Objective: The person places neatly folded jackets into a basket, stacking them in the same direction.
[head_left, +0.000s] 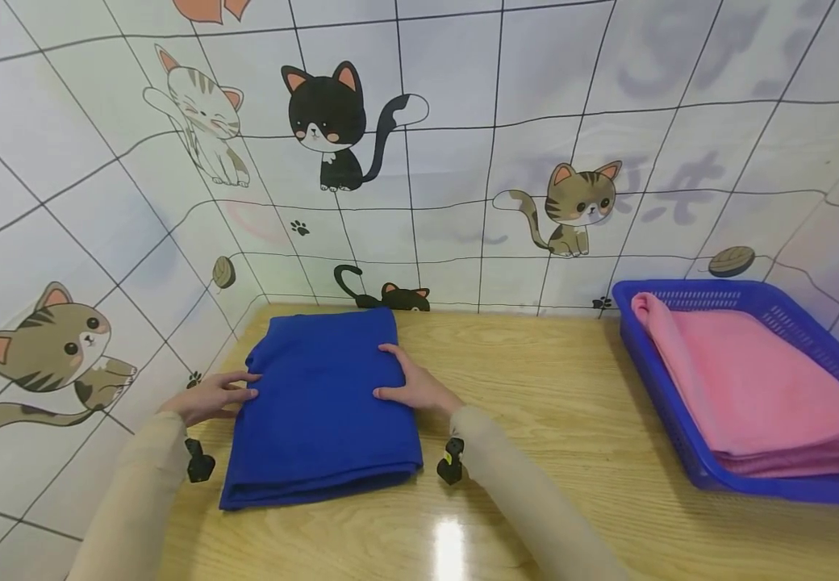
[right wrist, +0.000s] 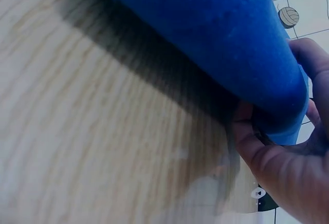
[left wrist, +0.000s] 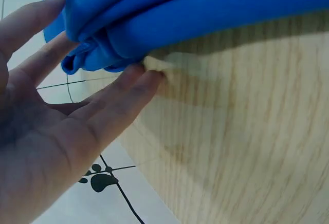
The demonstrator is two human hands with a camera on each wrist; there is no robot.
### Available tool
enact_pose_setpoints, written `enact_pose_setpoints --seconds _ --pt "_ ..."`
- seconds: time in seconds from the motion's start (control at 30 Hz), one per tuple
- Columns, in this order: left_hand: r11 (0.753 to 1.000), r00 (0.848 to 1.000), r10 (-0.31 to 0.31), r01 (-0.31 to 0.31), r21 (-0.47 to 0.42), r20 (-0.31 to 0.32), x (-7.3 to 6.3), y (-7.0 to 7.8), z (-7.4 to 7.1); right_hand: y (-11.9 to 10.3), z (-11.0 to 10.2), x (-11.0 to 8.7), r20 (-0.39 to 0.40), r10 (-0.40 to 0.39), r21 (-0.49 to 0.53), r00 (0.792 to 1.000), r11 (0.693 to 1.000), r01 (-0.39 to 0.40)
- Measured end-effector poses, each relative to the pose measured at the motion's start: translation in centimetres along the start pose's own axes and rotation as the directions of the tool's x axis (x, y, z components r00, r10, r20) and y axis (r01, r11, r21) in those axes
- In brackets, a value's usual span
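A folded blue cloth [head_left: 325, 395] lies on the table, its layered edge facing me. At its left side is my left hand [head_left: 209, 398], thumb and fingers spread and fairly straight, the tips right at the edge. In the left wrist view, two fingertips reach the lower fold of the blue cloth [left wrist: 205, 13], near a bunched corner. My right hand [head_left: 419, 387] holds the opposite side. The right wrist view has some fingers of this hand [right wrist: 293, 167] curled beneath the rounded edge of the blue cloth [right wrist: 221, 39], with another digit higher on its side.
To the right stands a blue plastic basket [head_left: 662, 403] with a folded pink cloth [head_left: 761, 371] inside. The wooden table [head_left: 521, 387] meets a tiled-pattern wall covering [head_left: 456, 177] with cartoon cats at the back and left. Small black devices are strapped at both wrists.
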State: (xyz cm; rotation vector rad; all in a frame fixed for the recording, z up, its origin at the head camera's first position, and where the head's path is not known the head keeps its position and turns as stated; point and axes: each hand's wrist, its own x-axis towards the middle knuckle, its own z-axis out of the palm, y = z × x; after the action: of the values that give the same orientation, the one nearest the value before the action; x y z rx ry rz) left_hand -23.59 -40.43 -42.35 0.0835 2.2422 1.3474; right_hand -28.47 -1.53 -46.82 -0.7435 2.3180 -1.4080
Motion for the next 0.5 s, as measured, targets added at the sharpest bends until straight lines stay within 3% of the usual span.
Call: enact_pose_setpoints --seconds 0.3,0.5 --pt "0.998 0.999 0.03 -0.03 0.061 -0.01 0.6 -0.9 -0.3 0.6 0.7 -0.1 -0.007 -0.041 0.1 0.999 0.994 0.041" --pt "0.999 0.999 0.034 -0.034 0.002 -0.004 1.2 -1.2 -0.5 0.5 0.8 0.2 0.01 -0.053 0.114 0.999 0.992 0.051"
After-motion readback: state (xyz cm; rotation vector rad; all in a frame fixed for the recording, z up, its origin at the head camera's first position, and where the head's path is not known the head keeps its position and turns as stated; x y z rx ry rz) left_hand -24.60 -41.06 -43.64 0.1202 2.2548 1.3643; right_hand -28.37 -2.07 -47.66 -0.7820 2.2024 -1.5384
